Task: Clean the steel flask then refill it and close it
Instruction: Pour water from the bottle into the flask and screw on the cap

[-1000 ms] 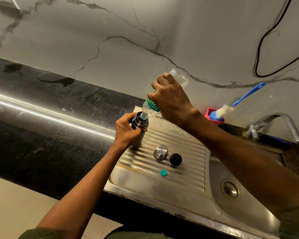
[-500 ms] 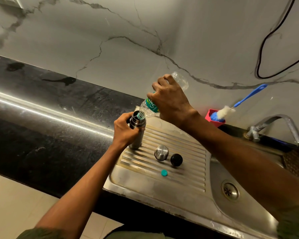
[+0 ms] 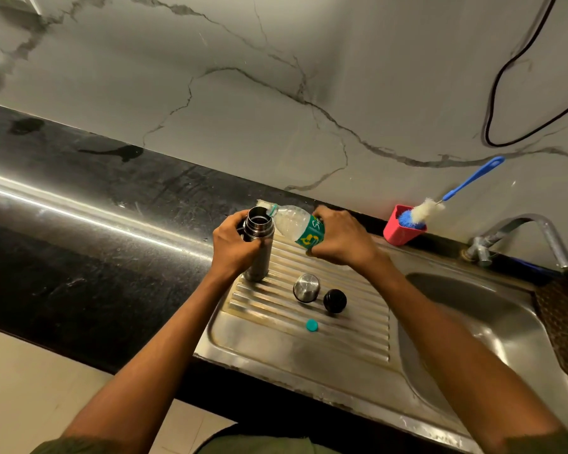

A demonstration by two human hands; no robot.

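On the drainboard [image 3: 309, 352], left grip [image 3: 233, 244] grasps one flask [image 3: 259, 244], right grip [image 3: 341, 239] one bottle [image 3: 295, 226].

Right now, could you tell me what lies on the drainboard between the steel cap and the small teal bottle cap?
In the head view, nothing: the ribbed drainboard is bare between the steel cap and the teal bottle cap. The black stopper sits off to the right.

**Marble wall over a dark counter**

A pale grey marble-look wall [image 3: 276, 77] with dark veins rises behind a glossy black stone countertop [image 3: 79, 217], which carries a long bright streak of reflected light. A thin black cable [image 3: 505, 77] loops down the wall at the right. Cream floor tiles [image 3: 30, 388] show below the counter's front edge.
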